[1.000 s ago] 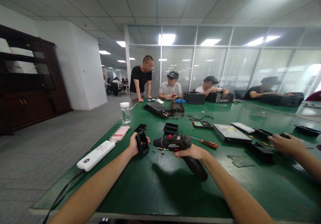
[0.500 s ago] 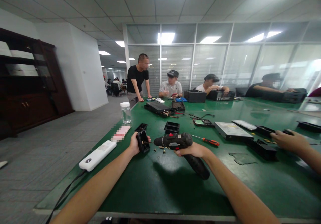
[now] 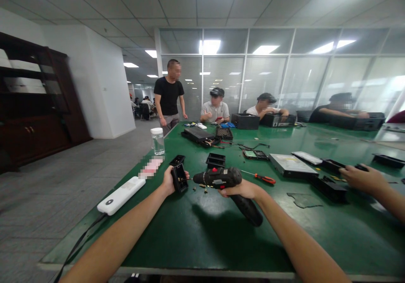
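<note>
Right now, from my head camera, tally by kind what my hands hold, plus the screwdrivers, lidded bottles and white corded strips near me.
Black frame, in the left hand: 1
Drill, in the right hand: 1
Orange-handled screwdriver: 1
Lidded bottle: 1
White corded strip: 1
Total: 5

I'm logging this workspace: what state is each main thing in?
Black part: held tilted in the left hand
Power drill: held in the right hand; running or not, unclear
Screwdriver: lying flat, unheld
Bottle: upright, lid on
White bar: lying flat, cable attached
Silver drive: lying flat
Small brass-coloured pieces: scattered loose
</note>
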Available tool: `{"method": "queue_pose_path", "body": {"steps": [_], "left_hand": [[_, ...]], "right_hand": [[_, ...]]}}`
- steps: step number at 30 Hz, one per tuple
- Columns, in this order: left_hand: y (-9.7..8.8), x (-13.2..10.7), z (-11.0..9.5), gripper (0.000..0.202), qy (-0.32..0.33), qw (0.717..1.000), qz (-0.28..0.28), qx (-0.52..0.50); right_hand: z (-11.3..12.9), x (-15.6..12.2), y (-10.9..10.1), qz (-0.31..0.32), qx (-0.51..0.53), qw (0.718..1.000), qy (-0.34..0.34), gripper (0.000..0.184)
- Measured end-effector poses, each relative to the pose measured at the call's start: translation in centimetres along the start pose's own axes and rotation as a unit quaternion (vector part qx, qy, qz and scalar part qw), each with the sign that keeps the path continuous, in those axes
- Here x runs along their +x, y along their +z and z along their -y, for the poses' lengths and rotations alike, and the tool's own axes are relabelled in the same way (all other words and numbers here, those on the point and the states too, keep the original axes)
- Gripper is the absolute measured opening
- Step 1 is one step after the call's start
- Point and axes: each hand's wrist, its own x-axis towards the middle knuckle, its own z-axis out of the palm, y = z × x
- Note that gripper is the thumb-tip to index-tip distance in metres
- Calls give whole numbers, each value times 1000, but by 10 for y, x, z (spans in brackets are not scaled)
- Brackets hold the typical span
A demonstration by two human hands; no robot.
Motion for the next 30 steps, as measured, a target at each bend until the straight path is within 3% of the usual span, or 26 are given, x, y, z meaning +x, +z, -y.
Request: {"method": "queue_pose_path", "body": {"steps": [11,16,20,30], "left_hand": [[1,-1,-1,50,-4,1000,8,-3],[2,-2,-2,46,-15,1000,-17,-18],[0,-1,-1,48,-4,1000,-2,-4],[1,-3,-2,48,-8,1000,-2,2]], "right_hand": [[2,0,0,-3,0,1000,-1,17],[3,1,1,-9,-2,1000,24,21],[3,1,2,-20,-16,998,49,21],[3,0,3,-7,15,1000,10,16]]}}
